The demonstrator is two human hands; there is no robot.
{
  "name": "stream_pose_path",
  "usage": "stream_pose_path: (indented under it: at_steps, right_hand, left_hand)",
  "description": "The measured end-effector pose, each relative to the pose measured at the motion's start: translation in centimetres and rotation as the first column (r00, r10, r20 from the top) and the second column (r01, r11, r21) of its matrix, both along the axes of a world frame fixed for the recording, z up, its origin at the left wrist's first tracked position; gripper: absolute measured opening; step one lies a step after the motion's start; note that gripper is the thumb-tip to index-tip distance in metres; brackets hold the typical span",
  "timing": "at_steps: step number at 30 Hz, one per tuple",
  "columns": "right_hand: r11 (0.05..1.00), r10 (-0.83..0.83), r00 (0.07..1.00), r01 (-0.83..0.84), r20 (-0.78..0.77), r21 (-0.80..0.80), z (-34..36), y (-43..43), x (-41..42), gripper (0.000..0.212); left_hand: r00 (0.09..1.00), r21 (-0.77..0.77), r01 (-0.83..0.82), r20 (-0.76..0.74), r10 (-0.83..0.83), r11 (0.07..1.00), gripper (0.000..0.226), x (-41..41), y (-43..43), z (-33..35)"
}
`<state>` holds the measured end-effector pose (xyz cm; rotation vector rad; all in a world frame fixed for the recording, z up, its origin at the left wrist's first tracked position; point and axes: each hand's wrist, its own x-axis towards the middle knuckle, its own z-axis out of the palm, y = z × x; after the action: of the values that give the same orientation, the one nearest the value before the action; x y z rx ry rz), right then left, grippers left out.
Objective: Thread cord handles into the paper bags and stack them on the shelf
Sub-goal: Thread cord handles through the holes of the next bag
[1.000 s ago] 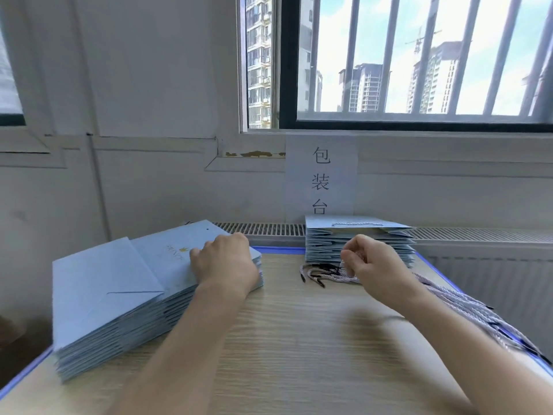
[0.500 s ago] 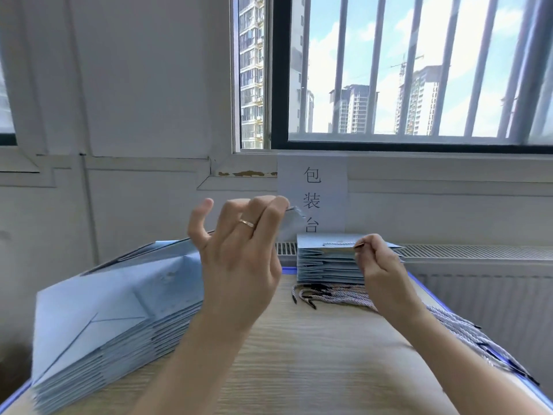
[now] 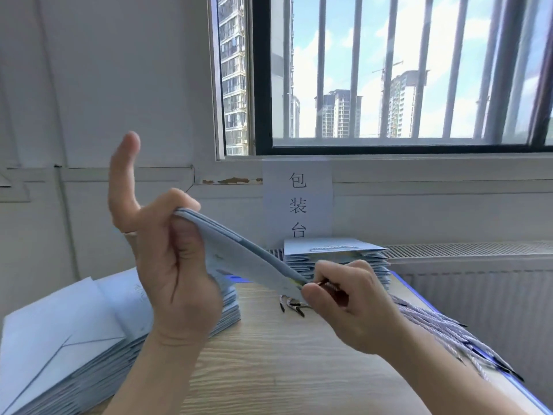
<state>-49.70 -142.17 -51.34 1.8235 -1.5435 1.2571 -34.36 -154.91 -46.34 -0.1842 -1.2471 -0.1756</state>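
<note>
Obs., head view. Hard to read: the tip of the cord [image 3: 324, 283] is a thin dark sliver between the right thumb and forefinger, and whether it has entered a hole in the bag cannot be told; no hole is visible. The rest of that cord is hidden inside the right hand [image 3: 350, 304]. The near end of the paper bag [image 3: 239, 256] is covered by the left hand [image 3: 176, 265], and its face is blurred. The flat stack [image 3: 74, 339] of unthreaded bags is cut off by the left and bottom edges; the cord bundle [image 3: 443, 333] runs out past the right edge of the table [image 3: 284, 354]. A few loose cord ends [image 3: 291, 307] show under the right hand, the rest masked. Hands: the left hand grips the folded bag at its upper edge, fingers curled over the top and thumb beneath, one finger raised straight and clear of the bag. The right hand is closed in a pinch on the cord tip. Position: the bag is held in the air above the table, tilted, sloping down from the left hand to the right; its lower corner meets the right fingertips, touching the cord tip. Behind the right hand a finished stack [image 3: 335, 256] lies against the wall, below a paper sign [image 3: 297, 202].
</note>
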Motion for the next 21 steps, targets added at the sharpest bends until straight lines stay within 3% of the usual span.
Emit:
stream_pose_path:
  at_steps: [6,11,21]
  right_hand:
    - [0.991,0.11,0.993,-0.106,-0.04,0.082,-0.5,-0.3,2.0,0.039]
    - [0.983,0.124,0.989,-0.112,-0.078,0.148,-1.0,-0.6,3.4,0.033]
    - [0.986,0.096,0.995,-0.091,-0.027,0.142,-1.7,-1.3,4.2,0.019]
  left_hand:
    - [0.976,0.107,0.207,0.052,-0.213,0.973,0.029,-0.4,-0.6,-0.2]
    - [0.88,0.273,0.402,0.147,-0.451,0.874,0.032,-0.7,0.1,-0.9]
    - [0.754,0.228,0.328,0.522,-0.399,0.917,0.024,-2.1,1.9,-2.6]
